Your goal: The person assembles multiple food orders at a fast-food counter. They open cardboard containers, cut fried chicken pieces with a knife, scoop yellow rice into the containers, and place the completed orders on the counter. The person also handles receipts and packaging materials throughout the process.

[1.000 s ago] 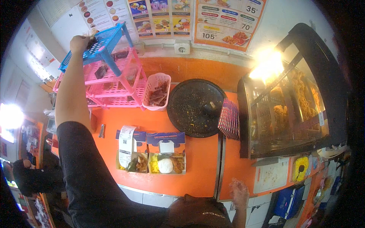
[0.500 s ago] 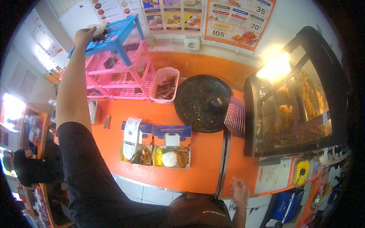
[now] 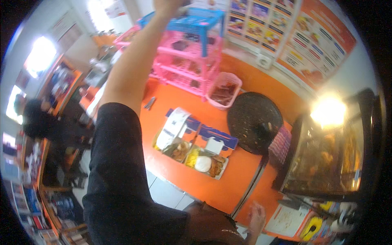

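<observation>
My left arm reaches up over the blue top tier (image 3: 192, 18) of a plastic rack. My left hand (image 3: 167, 5) is at its far side, cut by the upper edge; the fingers are blurred and I cannot make out whether they hold anything. Low at the right, my right hand (image 3: 256, 218), in a clear plastic glove, hovers by the counter's front edge, fingers loosely bent and apart, holding nothing. Between them are two open meal boxes: the left box (image 3: 173, 150) has a white paper slip (image 3: 173, 127) on its lid, the right box (image 3: 208, 163) holds white rice, yellow food and fried pieces.
Pink tiers (image 3: 183, 77) stand under the blue one. A pink basket (image 3: 222, 90) of packets and a round black tray (image 3: 253, 120) lie right of them. A lit glass display case (image 3: 326, 159) fills the right. Small metal tongs (image 3: 150, 103) rest on the orange counter (image 3: 163, 96).
The view has swung left and tilted, so the counter's things sit lower and further right. Earlier my left hand pinched a small clear bag at the blue tier; now its fingers are partly out of view.
</observation>
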`<state>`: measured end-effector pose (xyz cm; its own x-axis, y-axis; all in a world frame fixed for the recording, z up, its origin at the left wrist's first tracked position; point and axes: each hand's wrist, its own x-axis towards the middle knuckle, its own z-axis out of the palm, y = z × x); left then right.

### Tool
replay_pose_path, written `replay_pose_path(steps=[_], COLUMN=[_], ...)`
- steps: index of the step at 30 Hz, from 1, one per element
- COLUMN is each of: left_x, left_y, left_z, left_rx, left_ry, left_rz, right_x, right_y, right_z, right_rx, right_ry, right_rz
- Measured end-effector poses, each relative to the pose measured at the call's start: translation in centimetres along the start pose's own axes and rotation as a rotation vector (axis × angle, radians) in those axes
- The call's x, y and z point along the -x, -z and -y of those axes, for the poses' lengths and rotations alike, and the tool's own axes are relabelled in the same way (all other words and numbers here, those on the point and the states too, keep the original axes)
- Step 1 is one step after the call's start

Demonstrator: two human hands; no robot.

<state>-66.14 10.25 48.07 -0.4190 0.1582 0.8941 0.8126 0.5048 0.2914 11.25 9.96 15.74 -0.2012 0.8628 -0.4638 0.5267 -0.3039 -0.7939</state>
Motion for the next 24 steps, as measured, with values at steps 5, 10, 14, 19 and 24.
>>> replay_pose_path(steps=[5, 10, 14, 19, 24], left_x=[6.9, 23.5, 36.5, 46.5, 46.6], left_y=[13.5, 22.7, 25.3, 23.7, 23.4], left_z=[-8.0, -13.5, -16.9, -18.1, -12.8], left_rx=[0.375, 0.518, 0.545, 0.628, 0.677], left_ry=[0.036, 0.084, 0.415, 0.561, 0.840], left_rz=[0.049, 0.412, 0.763, 0.879, 0.692], right_x=[-1.4, -1.4, -0.8, 0.1, 1.2], right_y=[-1.0, -1.7, -1.8, -0.4, 2.1], right_z=[1.8, 3.9, 4.1, 2.4, 1.1], right_rx=[-0.052, 0.104, 0.036, -0.023, 0.077], right_ry=[0.089, 0.232, 0.233, 0.177, 0.181], right_rz=[0.085, 0.116, 0.191, 0.227, 0.176])
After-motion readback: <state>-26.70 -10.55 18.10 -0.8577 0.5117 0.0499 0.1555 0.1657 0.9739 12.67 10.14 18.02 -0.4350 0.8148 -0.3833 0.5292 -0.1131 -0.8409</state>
